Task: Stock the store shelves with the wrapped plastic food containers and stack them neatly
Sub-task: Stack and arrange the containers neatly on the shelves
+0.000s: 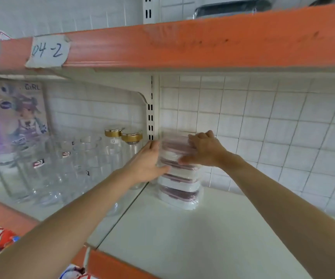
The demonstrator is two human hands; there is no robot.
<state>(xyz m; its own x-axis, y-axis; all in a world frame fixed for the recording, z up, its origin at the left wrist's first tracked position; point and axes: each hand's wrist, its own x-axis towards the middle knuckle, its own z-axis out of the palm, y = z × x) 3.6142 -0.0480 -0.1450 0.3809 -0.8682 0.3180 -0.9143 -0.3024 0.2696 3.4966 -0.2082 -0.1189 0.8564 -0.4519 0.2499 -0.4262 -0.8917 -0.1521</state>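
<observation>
Two bare forearms reaching forward and converging, left hand (145, 165) flat with fingers straight and thumb angled out to its right, right hand (204, 151) higher, fingers bent over at the knuckles, thumb stretched toward the left hand
</observation>
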